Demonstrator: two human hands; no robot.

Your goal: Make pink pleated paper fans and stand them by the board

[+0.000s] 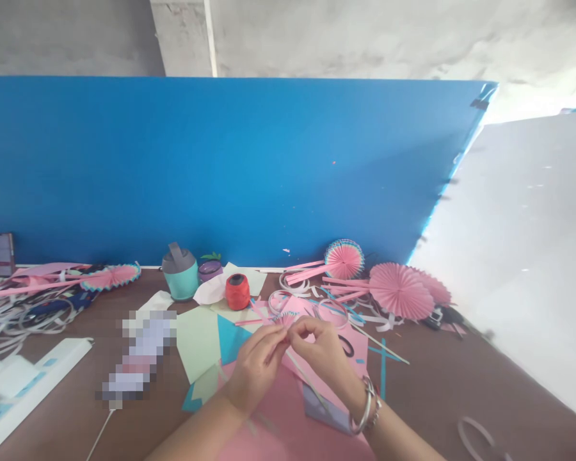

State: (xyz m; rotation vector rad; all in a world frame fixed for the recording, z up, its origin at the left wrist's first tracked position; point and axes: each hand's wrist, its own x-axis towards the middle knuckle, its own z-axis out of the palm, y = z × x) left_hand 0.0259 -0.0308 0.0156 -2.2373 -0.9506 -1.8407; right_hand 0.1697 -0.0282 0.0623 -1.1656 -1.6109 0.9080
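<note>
My left hand (260,362) and my right hand (319,349) meet above the pink paper (278,422) in the middle of the table. Between their fingertips is a small pleated pink paper fan (285,318) with a blue-and-white edge. The left fingers are closed on the fan's base. My right thumb and forefinger pinch at the same spot; whatever they hold is too small to make out. A red spool (237,292) stands just behind the hands. A dark scissors handle (346,346) shows beside my right hand.
Finished pink fans (399,291) lie at the back right. A teal cup (180,275) stands at the back, left of the spool. Pale green paper (198,342) and blue scraps surround the hands. On the left are a white power strip (38,390) and coiled white strips (9,320).
</note>
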